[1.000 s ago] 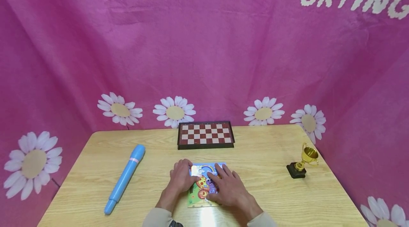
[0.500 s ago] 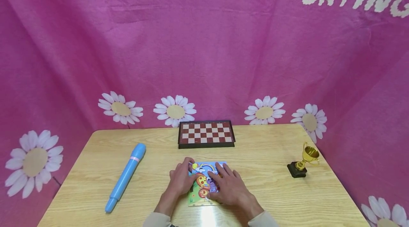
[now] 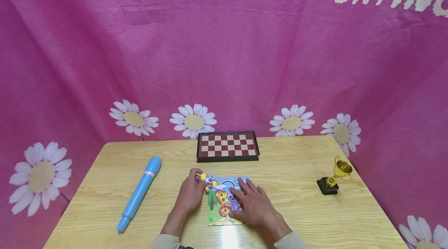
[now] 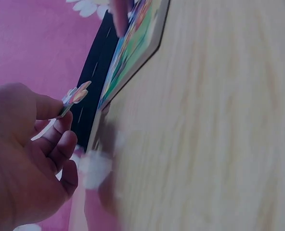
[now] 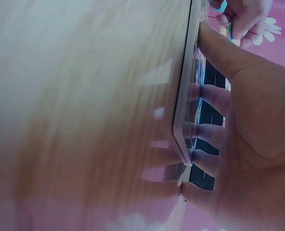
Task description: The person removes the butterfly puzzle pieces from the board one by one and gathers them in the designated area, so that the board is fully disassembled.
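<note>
Here, a wooden table (image 3: 297, 210) before pink daisy curtains (image 3: 245, 66); left hand (image 3: 190, 194) pinching a puzzle piece (image 3: 206, 179), right hand (image 3: 253, 204) flat on the puzzle board (image 3: 218, 218).

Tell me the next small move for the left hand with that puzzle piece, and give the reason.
Probably carry the puzzle piece clear of the puzzle board and set it on the table. The left hand pinches it, lifted at the board's top left corner, while the right hand lies flat on the board, steadying it.
</note>
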